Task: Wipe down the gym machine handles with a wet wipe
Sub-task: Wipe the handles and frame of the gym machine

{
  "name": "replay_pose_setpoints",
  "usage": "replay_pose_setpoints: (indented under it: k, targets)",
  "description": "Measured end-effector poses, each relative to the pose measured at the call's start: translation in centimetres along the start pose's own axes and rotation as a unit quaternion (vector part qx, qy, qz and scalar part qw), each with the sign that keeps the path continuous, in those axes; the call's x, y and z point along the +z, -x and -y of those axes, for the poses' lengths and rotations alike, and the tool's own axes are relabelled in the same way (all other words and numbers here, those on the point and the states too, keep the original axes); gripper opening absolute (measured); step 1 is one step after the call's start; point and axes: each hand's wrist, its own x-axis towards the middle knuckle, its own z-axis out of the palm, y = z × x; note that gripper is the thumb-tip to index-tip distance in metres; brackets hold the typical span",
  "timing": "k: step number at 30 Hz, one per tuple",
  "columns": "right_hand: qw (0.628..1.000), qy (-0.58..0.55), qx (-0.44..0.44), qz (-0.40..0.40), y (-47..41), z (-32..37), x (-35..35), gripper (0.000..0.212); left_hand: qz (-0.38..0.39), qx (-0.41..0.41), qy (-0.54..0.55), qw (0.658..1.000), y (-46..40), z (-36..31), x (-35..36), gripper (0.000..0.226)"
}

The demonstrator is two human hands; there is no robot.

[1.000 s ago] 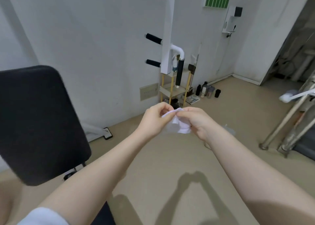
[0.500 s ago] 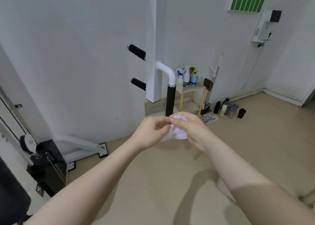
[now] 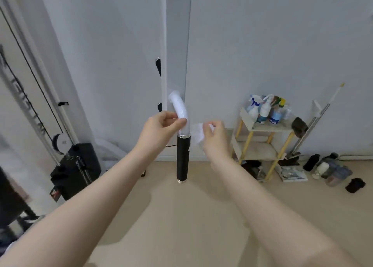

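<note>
A black foam handle (image 3: 183, 158) hangs upright from a curved white tube (image 3: 180, 110) on the machine's white post (image 3: 176, 44). My left hand (image 3: 161, 129) grips the white tube just above the black grip. My right hand (image 3: 214, 138) pinches a crumpled white wet wipe (image 3: 196, 134) just right of the handle's top; whether the wipe touches the handle I cannot tell. The ends of two more black handles (image 3: 158, 66) peek out from behind the post's left edge.
A black weight stack (image 3: 77, 168) with cables and a pulley stands at the left. At the right, a small yellow-legged shelf (image 3: 262, 139) carries spray bottles, with a mop (image 3: 314, 121), several bottles (image 3: 323, 168) and a magazine on the beige floor.
I have come closer to the post. My hands have parted: the left let go of the wipe and took the white tube, while the right keeps the wipe beside the handle.
</note>
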Motion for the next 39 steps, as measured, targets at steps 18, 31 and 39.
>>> replay_pose_setpoints:
  k: [18,31,39]
  targets:
    - [0.946,-0.134,0.105,0.277,4.4,-6.3,3.5,0.019,0.014,0.017,-0.071,0.997,1.4,0.1,-1.8,0.017]
    - [0.963,-0.163,0.122,0.176,6.1,-3.1,5.4,0.031,0.038,0.025,-0.025,0.999,1.1,1.1,-3.2,0.011]
    - [0.967,-0.211,0.071,0.124,6.3,-3.1,6.3,0.026,0.101,0.003,-0.008,0.995,0.1,0.9,-4.3,0.012]
